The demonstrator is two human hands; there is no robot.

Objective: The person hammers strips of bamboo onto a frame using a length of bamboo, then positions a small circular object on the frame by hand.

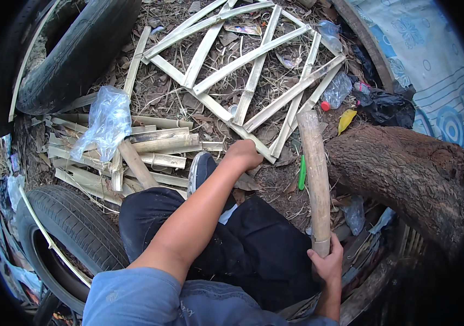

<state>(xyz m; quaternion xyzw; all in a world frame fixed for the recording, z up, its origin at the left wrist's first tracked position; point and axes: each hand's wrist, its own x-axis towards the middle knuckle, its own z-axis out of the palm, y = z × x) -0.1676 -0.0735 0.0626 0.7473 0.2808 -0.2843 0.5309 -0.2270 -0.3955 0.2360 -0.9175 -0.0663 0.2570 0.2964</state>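
The right hand (327, 263) is wrapped around the lower end of an upright bamboo pole (314, 174), while the left hand (244, 154), fingers curled, grips the near edge of a bamboo lattice frame (253, 76) lying beyond it.

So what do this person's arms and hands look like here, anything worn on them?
Both forearms are bare, with no gloves, watch or rings visible on the left hand or the right hand. A short blue sleeve of faded, denim-like cloth covers the left upper arm.
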